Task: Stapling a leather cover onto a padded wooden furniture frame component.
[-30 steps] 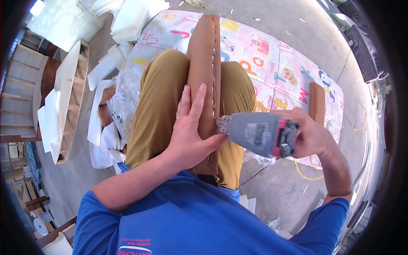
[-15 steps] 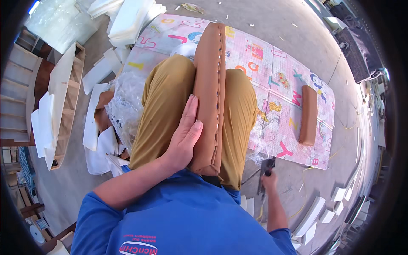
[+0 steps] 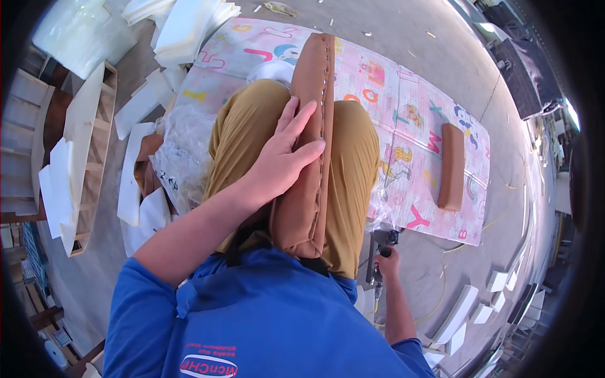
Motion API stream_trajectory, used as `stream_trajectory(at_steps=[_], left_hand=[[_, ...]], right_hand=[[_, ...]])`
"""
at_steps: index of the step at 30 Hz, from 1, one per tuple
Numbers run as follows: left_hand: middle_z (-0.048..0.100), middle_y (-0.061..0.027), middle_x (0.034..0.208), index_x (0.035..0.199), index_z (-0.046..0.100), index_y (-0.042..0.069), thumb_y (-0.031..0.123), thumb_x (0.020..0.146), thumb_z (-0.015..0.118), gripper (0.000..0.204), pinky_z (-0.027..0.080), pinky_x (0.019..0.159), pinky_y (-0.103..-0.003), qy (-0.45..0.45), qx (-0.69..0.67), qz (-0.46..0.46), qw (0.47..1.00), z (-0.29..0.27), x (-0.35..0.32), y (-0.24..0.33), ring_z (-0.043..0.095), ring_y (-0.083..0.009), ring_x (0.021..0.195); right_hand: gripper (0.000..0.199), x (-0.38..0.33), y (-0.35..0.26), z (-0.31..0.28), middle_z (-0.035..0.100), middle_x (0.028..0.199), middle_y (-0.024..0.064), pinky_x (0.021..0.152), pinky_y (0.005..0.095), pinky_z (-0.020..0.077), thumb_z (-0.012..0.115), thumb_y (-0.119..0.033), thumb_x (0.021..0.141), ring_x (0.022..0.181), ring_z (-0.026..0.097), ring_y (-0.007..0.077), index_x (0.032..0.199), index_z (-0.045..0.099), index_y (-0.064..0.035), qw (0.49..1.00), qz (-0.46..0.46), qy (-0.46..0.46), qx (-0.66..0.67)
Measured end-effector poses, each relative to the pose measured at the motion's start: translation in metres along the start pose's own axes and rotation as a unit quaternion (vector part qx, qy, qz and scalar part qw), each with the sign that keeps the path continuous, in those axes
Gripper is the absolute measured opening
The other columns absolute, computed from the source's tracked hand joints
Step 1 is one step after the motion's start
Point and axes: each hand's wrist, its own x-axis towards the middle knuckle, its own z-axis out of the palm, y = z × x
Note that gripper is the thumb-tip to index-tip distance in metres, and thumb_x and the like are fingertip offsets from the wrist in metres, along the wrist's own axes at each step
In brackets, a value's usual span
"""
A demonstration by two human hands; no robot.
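Observation:
Across my lap lies a long brown padded panel (image 3: 297,214), with a row of metal staples running along its right-hand edge. My left hand (image 3: 280,157) rests on the panel's left side, fingers spread, the thumb reaching to the stapled edge. Low at my right side, apart from the panel, my right hand (image 3: 389,261) is closed around the handle of a dark staple gun (image 3: 377,240). A hose fitting hangs below the gun. My fingers partly hide its grip.
A pink-and-white foam play mat (image 3: 409,183) lies ahead, bearing a shorter brown padded piece (image 3: 450,167). Clear plastic wrap (image 3: 189,142) and white foam pieces (image 3: 145,104) are at left, near a wooden frame (image 3: 94,157). A yellow hose (image 3: 444,283) and foam offcuts (image 3: 457,318) are on the right.
My left hand has slid forward along the panel and its fingers have spread over it. The staple gun has come up slightly and nearer my leg, still in my right hand.

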Motion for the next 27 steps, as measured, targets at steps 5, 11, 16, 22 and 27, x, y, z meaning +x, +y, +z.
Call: stream_trajectory(at_steps=[5,11,16,22,27], left_hand=[[0.007,-0.0247,0.162,0.152,0.03,0.002,0.029,0.103,0.048,0.059,0.012,0.121,-0.036,0.018,-0.01,0.024,0.999,-0.004,0.0,-0.009,0.005,-0.0314,0.152],[0.021,-0.0237,0.159,0.153,0.028,0.002,0.039,0.106,0.037,0.061,0.01,0.121,-0.042,0.085,-0.024,0.081,0.993,0.032,0.003,-0.025,0.013,-0.0361,0.15],[0.026,-0.0234,0.158,0.153,0.028,0.002,0.048,0.104,0.033,0.067,0.008,0.118,-0.052,0.066,0.106,0.108,0.986,0.058,0.007,-0.008,0.02,-0.0353,0.149],[0.032,-0.0208,0.156,0.151,0.026,-0.004,0.042,0.107,0.027,0.064,0.015,0.12,-0.041,0.002,-0.214,0.126,0.969,0.093,0.032,0.011,0.027,-0.0287,0.146],[0.029,-0.0219,0.157,0.15,0.025,-0.007,0.034,0.109,0.025,0.059,0.013,0.122,-0.041,-0.01,-0.309,0.134,0.941,0.092,0.04,0.0,0.024,-0.0307,0.148]], right_hand=[[0.017,0.011,-0.071,-0.02,0.06,0.065,0.0017,0.047,0.0269,0.044,0.068,-0.002,0.074,0.052,0.056,0.0109,0.089,0.061,-0.0014,0.997,-0.07,-0.004,0.021],[0.045,0.052,-0.024,-0.015,0.069,0.088,0.015,0.069,0.0402,0.0511,0.076,-0.015,0.072,0.078,0.066,0.0257,0.113,0.062,-0.0032,0.934,-0.168,0.067,-0.309],[0.053,0.037,0.038,0.01,0.067,0.109,0.022,0.087,0.042,0.0516,0.075,-0.021,0.072,0.1,0.067,0.0349,0.119,0.061,-0.0031,0.934,-0.028,-0.067,-0.351],[0.053,-0.04,-0.152,0.011,0.063,0.124,0.0113,0.088,0.0347,0.0515,0.051,-0.043,0.101,0.105,0.063,0.0203,0.132,0.055,0.001,0.942,-0.044,-0.105,0.317],[0.059,-0.092,-0.249,0.032,0.059,0.128,0.0126,0.094,0.0343,0.0486,0.056,-0.038,0.1,0.114,0.059,0.0203,0.141,0.046,0.0027,0.922,-0.174,-0.188,0.291]])
